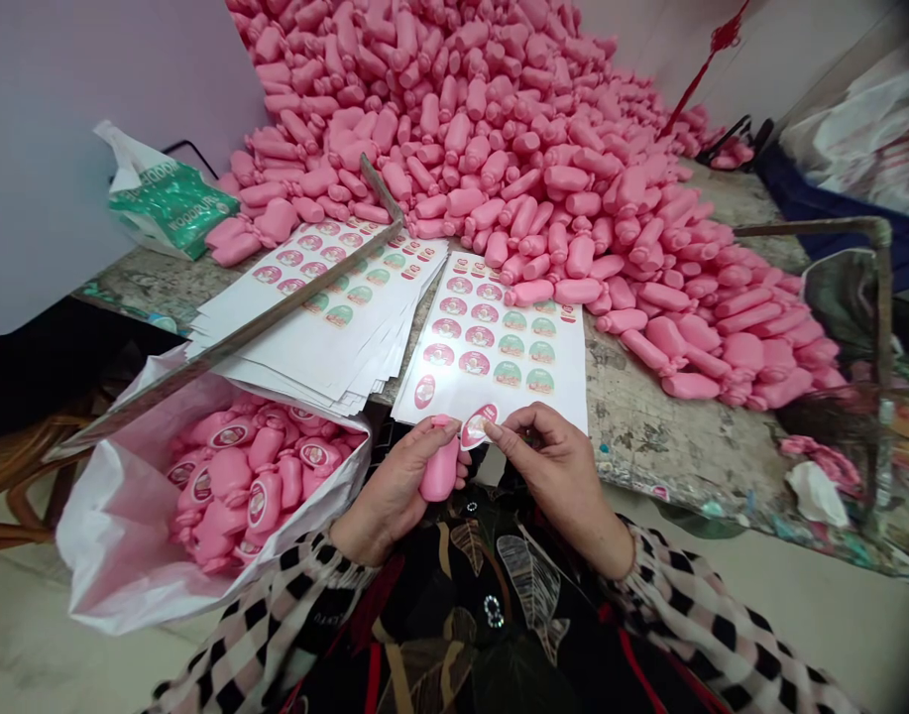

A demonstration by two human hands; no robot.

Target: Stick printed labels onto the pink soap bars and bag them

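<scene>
Two hands are working at six o'clock, just below the table (647, 426) edge. The left hand (395, 486) is gripping a pink bottle (440, 471) upright, fingers wrapped tight around it. The right hand (554, 461) is pinching an oval sticker (478, 426) between thumb and forefinger, its edge touching the bottle's top. A sticker sheet (491, 347) is lying at twelve o'clock from the hands, a sheet stack (327, 317) at ten. A bag (201, 516) of labelled bottles is sitting at nine. A pink heap (513, 149) is filling the tabletop beyond.
</scene>
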